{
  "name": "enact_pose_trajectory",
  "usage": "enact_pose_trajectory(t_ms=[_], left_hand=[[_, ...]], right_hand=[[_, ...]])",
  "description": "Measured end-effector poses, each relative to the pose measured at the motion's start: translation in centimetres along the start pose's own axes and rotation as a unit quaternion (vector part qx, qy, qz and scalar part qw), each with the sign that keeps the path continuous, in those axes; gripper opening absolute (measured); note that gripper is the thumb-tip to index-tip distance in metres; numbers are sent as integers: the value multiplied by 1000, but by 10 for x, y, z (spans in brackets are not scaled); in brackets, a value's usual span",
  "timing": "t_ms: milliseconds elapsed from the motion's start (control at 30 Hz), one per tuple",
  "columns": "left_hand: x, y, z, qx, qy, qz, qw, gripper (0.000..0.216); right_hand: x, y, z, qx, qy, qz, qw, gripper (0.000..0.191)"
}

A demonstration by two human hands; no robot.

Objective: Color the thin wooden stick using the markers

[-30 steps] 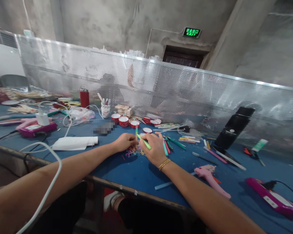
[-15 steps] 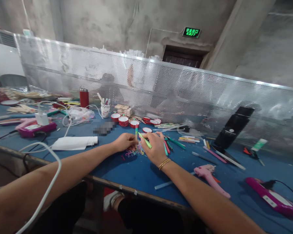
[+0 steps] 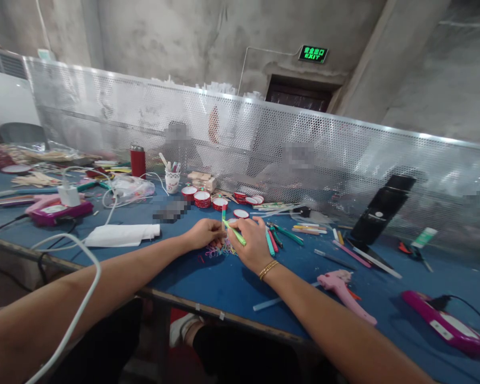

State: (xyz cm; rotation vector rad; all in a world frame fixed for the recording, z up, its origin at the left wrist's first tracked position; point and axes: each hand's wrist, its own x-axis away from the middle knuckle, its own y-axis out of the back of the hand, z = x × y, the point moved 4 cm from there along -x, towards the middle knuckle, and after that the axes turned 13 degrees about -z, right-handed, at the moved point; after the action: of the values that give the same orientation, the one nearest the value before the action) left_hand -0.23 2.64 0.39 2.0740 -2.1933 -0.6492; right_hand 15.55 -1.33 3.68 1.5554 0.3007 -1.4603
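Pinched upright in my left hand point(image 3: 206, 233) is a narrow craft stick point(image 3: 223, 212), with bands of colour near its top. My right hand point(image 3: 253, 242) grips a light green marker point(image 3: 237, 234), and the marker's tip meets or almost meets the stick. Beneath the two hands lies a tangle of multicoloured strings point(image 3: 221, 250). Several small red drums with white tops point(image 3: 202, 198) stand just beyond my hands. Beside my right hand are more markers point(image 3: 271, 242), among them green and red ones.
A pink glue gun point(image 3: 346, 293) and a purple power strip point(image 3: 444, 322) lie to the right. On the left are white folded paper point(image 3: 122, 235), another purple power strip point(image 3: 60, 212) and a white cable. A cup of pens point(image 3: 173, 178) and red bottle point(image 3: 137, 160) stand behind, before a perforated metal divider point(image 3: 256, 138).
The marker in my right hand has shifted slightly left and down, bringing its tip to the stick. My left hand stays in place.
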Motion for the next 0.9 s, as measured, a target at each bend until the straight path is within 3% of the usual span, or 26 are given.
enact_pose_trajectory(t_ms=[400, 900], left_hand=[[1, 0, -3, 5, 13, -5, 1000, 31], [-1, 0, 3, -1, 1, -5, 1000, 33]], right_hand=[[-1, 4, -1, 11, -24, -18, 999, 11], [2, -2, 2, 7, 0, 1, 1000, 13]])
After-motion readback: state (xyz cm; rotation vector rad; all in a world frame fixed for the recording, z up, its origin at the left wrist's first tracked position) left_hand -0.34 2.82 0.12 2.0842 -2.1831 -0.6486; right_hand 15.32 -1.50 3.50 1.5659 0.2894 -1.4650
